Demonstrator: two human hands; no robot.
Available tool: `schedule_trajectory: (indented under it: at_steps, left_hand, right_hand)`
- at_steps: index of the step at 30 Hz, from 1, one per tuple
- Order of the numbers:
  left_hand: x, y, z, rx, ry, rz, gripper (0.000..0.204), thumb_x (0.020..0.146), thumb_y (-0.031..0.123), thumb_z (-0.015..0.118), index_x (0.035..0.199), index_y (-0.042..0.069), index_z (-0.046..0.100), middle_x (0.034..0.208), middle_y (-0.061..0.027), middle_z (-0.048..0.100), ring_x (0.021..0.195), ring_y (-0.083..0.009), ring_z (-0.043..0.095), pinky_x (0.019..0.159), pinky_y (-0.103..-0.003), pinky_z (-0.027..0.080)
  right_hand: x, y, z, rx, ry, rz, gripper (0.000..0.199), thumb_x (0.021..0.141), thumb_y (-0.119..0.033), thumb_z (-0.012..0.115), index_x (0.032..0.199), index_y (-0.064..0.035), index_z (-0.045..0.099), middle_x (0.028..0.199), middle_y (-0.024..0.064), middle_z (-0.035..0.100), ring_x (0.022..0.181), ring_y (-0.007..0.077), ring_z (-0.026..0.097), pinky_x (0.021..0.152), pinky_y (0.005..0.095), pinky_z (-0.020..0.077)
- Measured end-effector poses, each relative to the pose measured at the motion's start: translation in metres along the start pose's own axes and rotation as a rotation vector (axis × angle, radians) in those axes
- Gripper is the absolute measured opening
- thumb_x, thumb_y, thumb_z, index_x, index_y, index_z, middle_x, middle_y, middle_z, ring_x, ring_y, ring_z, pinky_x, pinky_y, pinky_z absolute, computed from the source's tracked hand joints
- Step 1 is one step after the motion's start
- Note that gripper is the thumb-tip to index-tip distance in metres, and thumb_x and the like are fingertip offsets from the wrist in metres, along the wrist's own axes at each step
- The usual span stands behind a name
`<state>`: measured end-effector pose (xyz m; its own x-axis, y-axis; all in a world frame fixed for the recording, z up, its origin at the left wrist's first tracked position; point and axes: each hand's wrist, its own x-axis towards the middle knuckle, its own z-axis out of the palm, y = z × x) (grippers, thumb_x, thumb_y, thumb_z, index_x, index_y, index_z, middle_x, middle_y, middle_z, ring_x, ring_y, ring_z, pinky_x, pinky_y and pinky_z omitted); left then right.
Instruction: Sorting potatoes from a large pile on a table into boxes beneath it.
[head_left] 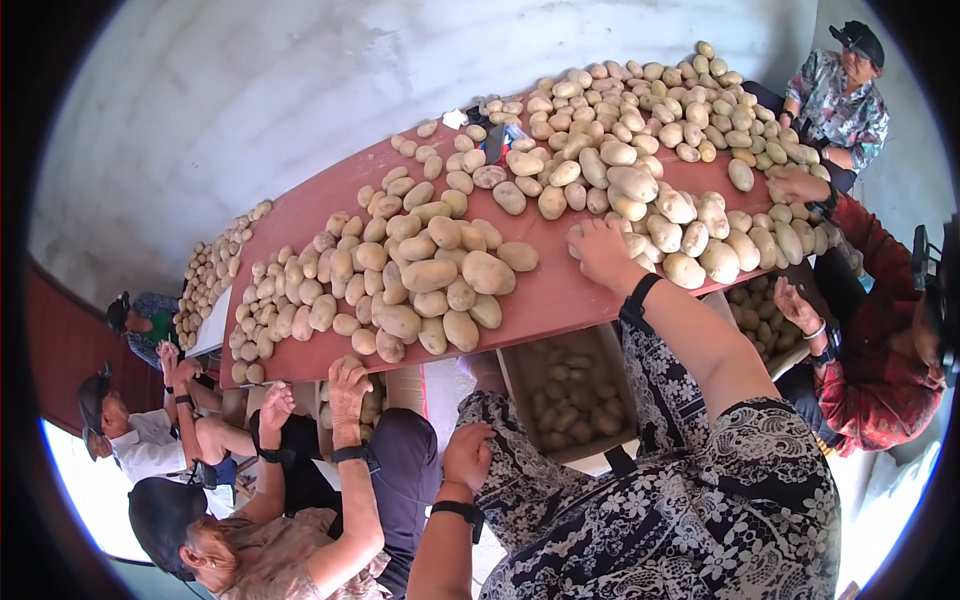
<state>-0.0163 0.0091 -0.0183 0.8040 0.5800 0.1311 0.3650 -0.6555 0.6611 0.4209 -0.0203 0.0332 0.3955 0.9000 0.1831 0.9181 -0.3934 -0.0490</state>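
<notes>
Many tan, mostly oval potatoes (488, 272) heap on your red table (548, 300); whether your left grip (468, 456) and right grip (604, 254) are open, I cannot tell.

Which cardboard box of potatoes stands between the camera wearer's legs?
The box straight ahead, below the table: it alone is framed by patterned legs; other boxes stand left or right.
</notes>
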Motion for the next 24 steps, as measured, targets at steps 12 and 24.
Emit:
schedule_trajectory:
  at_steps: [12, 24]
  left_hand:
    - [0.002, 0.0, -0.004, -0.008, -0.01, 0.018, 0.025, 0.073, 0.001, 0.053, 0.092, 0.004, 0.068, 0.105, -0.0159, 0.068, 0.104, -0.0359, 0.063, 0.094, -0.043, 0.049]
    - [0.001, 0.003, -0.005, -0.017, 0.022, 0.006, 0.025, 0.072, 0.002, 0.055, 0.093, 0.005, 0.068, 0.105, -0.0142, 0.069, 0.102, -0.0348, 0.063, 0.096, -0.043, 0.05]
  right_hand:
    - [0.08, -0.042, 0.002, 0.526, 0.141, 0.113, 0.045, 0.079, -0.026, 0.071, 0.117, -0.0074, 0.056, 0.106, 0.0173, 0.063, 0.101, 0.0343, 0.062, 0.084, 0.0456, 0.0511]
    - [0.126, -0.074, -0.01, 0.587, 0.051, 0.153, 0.04, 0.091, -0.037, 0.058, 0.116, -0.0056, 0.065, 0.114, 0.0171, 0.067, 0.106, 0.0364, 0.062, 0.09, 0.045, 0.0496]
